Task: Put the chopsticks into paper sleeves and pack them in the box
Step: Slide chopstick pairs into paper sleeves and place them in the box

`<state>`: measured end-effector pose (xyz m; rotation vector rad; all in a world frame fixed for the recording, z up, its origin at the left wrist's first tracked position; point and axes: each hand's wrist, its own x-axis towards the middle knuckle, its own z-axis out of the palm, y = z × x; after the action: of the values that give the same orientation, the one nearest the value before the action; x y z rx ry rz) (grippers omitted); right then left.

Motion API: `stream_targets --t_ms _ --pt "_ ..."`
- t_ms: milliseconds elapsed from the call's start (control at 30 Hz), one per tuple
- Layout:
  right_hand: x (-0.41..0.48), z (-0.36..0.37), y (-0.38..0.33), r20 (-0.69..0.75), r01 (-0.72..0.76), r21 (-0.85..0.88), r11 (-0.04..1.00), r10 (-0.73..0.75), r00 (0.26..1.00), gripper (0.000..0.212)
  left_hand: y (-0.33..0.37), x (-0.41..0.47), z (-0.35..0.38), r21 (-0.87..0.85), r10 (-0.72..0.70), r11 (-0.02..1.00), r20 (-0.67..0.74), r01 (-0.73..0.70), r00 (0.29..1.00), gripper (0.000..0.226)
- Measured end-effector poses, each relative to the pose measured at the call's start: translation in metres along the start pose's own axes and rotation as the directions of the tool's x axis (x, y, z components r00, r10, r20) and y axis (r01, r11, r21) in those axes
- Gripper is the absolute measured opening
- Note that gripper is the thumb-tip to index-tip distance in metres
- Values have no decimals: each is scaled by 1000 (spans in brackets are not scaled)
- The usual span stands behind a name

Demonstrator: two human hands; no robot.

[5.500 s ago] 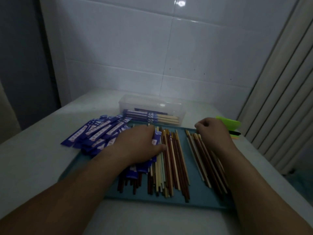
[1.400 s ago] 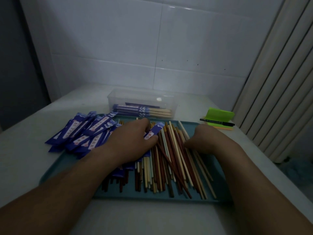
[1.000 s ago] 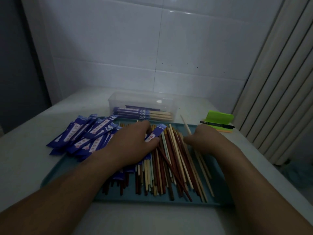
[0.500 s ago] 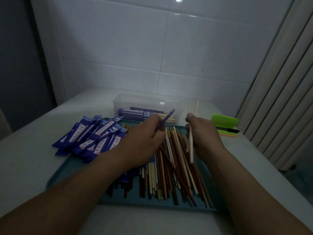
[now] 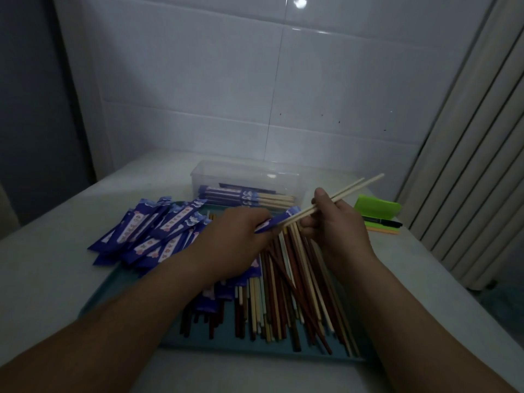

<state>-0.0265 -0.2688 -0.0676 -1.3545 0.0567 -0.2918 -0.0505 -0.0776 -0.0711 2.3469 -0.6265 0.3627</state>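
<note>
**Pale pair lined up with its sleeve**

A second ago both hands were low over the heap, picking; half a second ago the sticks stood almost upright. Now the right hand (image 5: 337,225) pinches two pale chopsticks (image 5: 347,192) between thumb and fingers and has tipped them into a slant, far ends up toward the wall, near ends down at the mouth of a blue paper sleeve (image 5: 276,222); the left hand (image 5: 235,236) grips that sleeve by its lower part, lifted clear of the pile. How far the tips are inside, if at all, I cannot tell in this dim light.

So picking looks finished for this pair and the sliding-in is the step in hand; it wants both tips kept together, or one may catch the paper edge.

The clear box (image 5: 295,181) sits on the worktop (image 5: 56,236) just beyond the teal tray (image 5: 255,346) and holds a few sleeved pairs (image 5: 243,195); plenty of loose chopsticks (image 5: 297,282) lie on the tray, with empty sleeves (image 5: 153,231) heaped at its left (most of the job remains). A green pad (image 5: 378,208) and pen (image 5: 382,222) lie off to the right.
</note>
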Motion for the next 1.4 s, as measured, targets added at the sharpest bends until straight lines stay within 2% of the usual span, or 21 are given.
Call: stream_targets --t_ms 100,233,300,467,633,733,833,900,967,1033,1200,1333,1400 --pt "-6 7 -2 161 -26 51 998 17 987 22 -1 2 -2 -69 -30 997 -1 30 1000 31" --pt "-14 8 -5 315 -117 15 993 106 943 24 3 0 -3 -139 -42 989 25 45 999 29" --pt "-14 8 -3 319 -138 20 990 124 939 26 5 -1 -3 -192 -53 979 56 63 997 27" --pt "-5 3 -8 175 -108 77 991 93 980 22 9 -1 -5 -322 -101 938 103 129 990 29" --pt "-10 2 -15 306 -104 -79 991 124 944 16 12 -2 -2 -322 -88 938 127 125 988 30" --pt "-5 2 -25 317 -75 -129 989 113 942 18 19 -3 -1 -256 -72 962 98 95 993 23" --pt "0 -4 -23 194 -10 -80 997 26 981 23 19 -5 -1 -60 -51 997 60 55 997 38" --pt "0 -13 -13 111 32 -51 998 -26 993 27 18 -6 0 57 -1 998 55 -2 998 37" --pt "-3 -18 -7 68 59 -51 997 -55 996 27 15 -7 0 102 29 994 34 -33 999 32" --pt "-6 -21 -4 50 84 -55 995 -81 995 27 12 -8 2 154 57 986 4 -57 998 31" --pt "-12 -16 -11 -6 141 -36 989 -141 990 25 16 6 5 415 156 902 -54 -120 986 30" --pt "-15 -16 -15 -37 157 -24 987 -158 987 22 16 7 13 378 138 922 -126 -81 982 40" --pt "-16 -17 -14 -38 158 -16 987 -158 987 22 16 -2 19 355 146 929 -92 -105 985 46"
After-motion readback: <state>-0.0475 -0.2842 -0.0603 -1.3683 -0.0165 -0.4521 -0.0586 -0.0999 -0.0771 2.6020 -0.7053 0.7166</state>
